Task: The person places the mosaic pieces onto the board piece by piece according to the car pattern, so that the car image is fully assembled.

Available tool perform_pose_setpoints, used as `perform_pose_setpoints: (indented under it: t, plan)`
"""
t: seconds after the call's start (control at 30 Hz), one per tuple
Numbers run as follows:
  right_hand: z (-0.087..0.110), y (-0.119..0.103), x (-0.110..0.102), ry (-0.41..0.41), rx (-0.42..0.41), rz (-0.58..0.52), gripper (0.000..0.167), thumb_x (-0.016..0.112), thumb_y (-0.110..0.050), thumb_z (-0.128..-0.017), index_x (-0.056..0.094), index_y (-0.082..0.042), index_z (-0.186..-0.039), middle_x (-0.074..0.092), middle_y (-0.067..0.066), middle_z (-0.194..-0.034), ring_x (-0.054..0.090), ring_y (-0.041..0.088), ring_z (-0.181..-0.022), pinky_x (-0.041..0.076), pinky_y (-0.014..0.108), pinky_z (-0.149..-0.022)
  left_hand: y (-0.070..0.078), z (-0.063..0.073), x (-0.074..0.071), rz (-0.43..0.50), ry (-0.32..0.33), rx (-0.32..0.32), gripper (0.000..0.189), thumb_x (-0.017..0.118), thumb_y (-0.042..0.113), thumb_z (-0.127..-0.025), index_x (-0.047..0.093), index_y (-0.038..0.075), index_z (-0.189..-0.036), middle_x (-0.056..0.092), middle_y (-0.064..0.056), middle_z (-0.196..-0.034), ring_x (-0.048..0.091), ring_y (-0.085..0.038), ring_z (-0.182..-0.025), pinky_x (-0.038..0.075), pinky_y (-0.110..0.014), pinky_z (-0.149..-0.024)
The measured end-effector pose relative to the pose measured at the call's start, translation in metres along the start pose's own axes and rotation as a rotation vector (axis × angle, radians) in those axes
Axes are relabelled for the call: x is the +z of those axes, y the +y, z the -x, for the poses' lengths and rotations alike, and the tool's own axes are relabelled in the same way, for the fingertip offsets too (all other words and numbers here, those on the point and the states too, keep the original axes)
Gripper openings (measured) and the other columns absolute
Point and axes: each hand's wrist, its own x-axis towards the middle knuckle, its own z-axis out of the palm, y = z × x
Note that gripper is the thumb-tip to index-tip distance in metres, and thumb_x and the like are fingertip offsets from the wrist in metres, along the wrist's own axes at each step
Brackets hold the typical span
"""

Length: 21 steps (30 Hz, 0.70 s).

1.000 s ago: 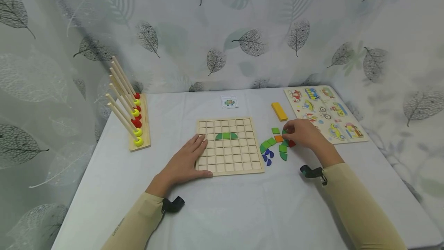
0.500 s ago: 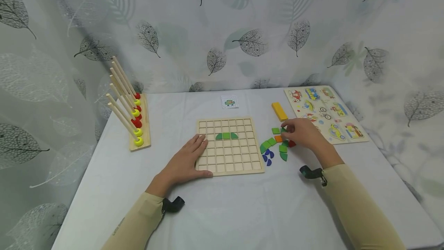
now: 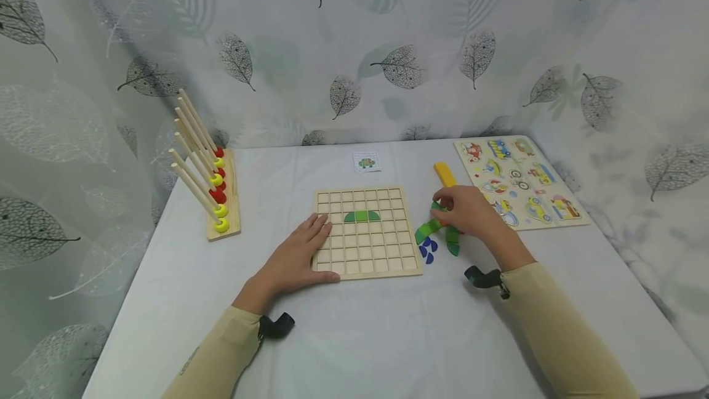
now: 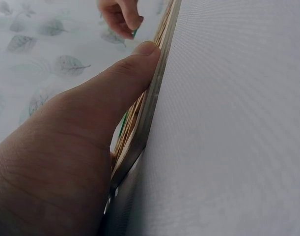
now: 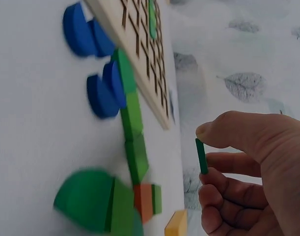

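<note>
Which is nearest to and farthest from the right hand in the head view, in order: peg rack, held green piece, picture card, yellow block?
From the right hand:
1. Green piece: pinched in it.
2. Yellow block: just beyond it.
3. Picture card: leftward, behind the grid board.
4. Peg rack: far left.

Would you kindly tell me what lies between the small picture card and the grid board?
Only bare white cloth separates the picture card from the grid board, in the head view.
</note>
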Motion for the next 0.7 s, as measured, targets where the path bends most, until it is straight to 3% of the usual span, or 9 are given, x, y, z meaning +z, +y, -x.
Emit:
perform_pose_setpoints:
  t: [0.2,0.7]
  plan:
    - [-0.002,-0.024,0.004,0.036,-0.082,0.001,0.029,0.084,-0.023,-0.096,0.078,-0.004,-0.117,0.069,0.004,-0.093,0.060,0.025,-0.086,0.053,0.041,-0.078,0.000,0.000,-0.001,-0.003,-0.004,-0.004,0.122,0.070,0.081,-0.088,0.023,0.008,-0.173,0.012,-0.007,-0.182,0.004,-0.027,-0.167,0.019,-0.050,-0.131]
    - [-0.012,-0.079,0.014,0.020,-0.229,0.028,0.028,0.083,-0.026,-0.096,0.078,-0.005,-0.113,0.070,0.001,-0.091,0.060,0.019,-0.082,0.055,0.038,-0.076,0.002,0.000,-0.002,-0.005,-0.008,-0.005,0.123,0.070,0.081,-0.088,0.023,0.006,-0.173,0.013,-0.008,-0.181,0.006,-0.028,-0.167,0.020,-0.049,-0.131]
